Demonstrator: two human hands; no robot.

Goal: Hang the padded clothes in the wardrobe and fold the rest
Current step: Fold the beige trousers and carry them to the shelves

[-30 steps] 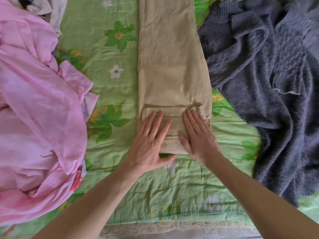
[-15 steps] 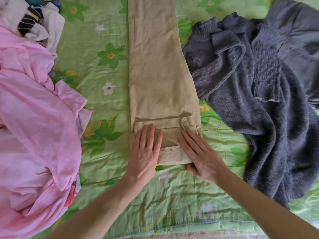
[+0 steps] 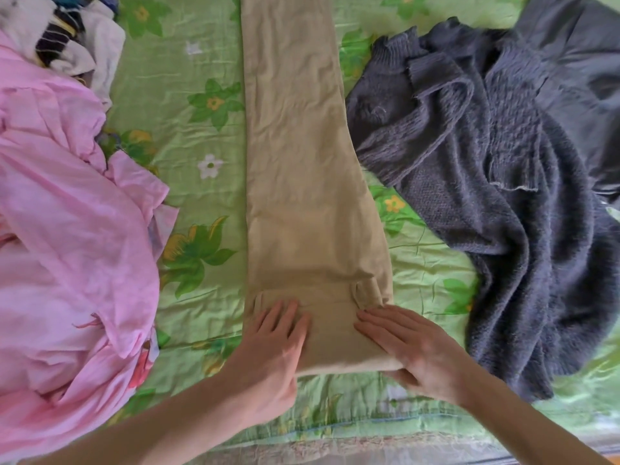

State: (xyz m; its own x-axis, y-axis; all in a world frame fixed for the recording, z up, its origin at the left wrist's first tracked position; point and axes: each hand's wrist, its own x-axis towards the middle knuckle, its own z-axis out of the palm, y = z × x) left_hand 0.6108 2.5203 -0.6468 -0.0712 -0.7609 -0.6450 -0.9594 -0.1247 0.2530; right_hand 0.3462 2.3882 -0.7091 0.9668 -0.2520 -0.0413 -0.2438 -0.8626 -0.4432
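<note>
The beige trousers (image 3: pixel 302 182) lie in the middle of the green flowered bedspread (image 3: pixel 188 78), folded lengthwise into one long narrow strip that runs from the near edge of the bed to the top of the picture. The near end, where the waistband and a belt loop are seen, is turned over on itself, so a soft rounded fold faces the person.

Both hands are on this near end. The left hand (image 3: pixel 271 350) lies flat on the left part of the fold, palm down, fingers straight and only a little spread, the tips pointing away from the person. The right hand (image 3: pixel 412 350) lies on the right part, its fingers straight and close together, pointing to the left and up – the thumb goes under the edge of the fold, so I cannot tell how far it reaches. Neither hand pinches the cloth; they press on it.

To the left, a big crumpled pink garment (image 3: pixel 67 246) covers that side of the bed, near the trousers but apart from them. Behind it, in the upper left corner, there is a small heap of white and dark striped clothes (image 3: pixel 70 45). To the right lies a dark grey knitted sweater (image 3: pixel 496 182) – its sleeve comes just beside the trousers' right edge
</note>
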